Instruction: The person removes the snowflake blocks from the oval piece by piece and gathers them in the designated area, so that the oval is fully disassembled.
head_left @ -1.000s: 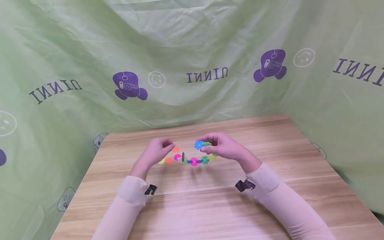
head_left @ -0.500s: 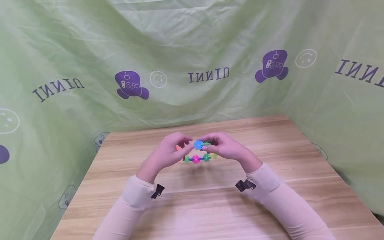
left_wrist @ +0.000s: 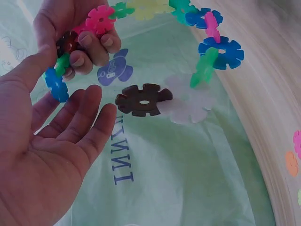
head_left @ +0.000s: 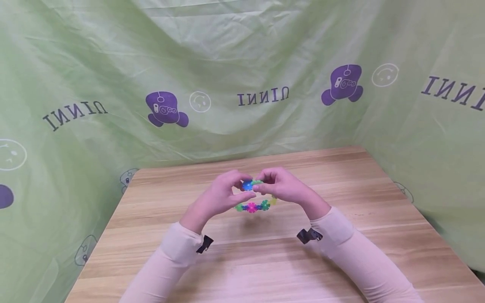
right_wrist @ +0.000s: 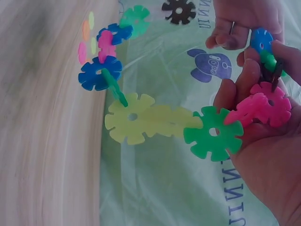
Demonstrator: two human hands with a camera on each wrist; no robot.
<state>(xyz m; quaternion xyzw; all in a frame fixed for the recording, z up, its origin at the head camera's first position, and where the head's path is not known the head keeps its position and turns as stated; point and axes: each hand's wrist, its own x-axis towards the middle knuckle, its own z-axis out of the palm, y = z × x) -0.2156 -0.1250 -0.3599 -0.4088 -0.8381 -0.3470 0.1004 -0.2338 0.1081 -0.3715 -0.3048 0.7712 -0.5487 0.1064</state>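
Note:
A curved chain of colourful slotted plastic snowflake discs (head_left: 251, 207) hangs in the air over the table. My right hand (head_left: 288, 187) grips it near one end, by the green disc (right_wrist: 269, 60) and the dark disc, with pink discs (right_wrist: 270, 104) against its fingers. At that end is a blue disc (left_wrist: 57, 84). My left hand (head_left: 221, 191) is around this blue disc, its thumb and fingers apart, and the fingers look relaxed; whether they touch it is hard to tell. The chain's other end carries a white disc (left_wrist: 188, 100) and a dark brown disc (left_wrist: 144, 100).
Several loose discs lie on the wooden table (head_left: 242, 269); an orange disc (left_wrist: 292, 163) and a pink disc (left_wrist: 297, 142) are among them. My left hand hides them in the head view. A green printed cloth (head_left: 265, 50) stands behind the table.
My left hand has moved right, from beside the loose discs to the blue disc at the chain's end. The right hand has stayed nearly in place, and the blue disc has tilted.

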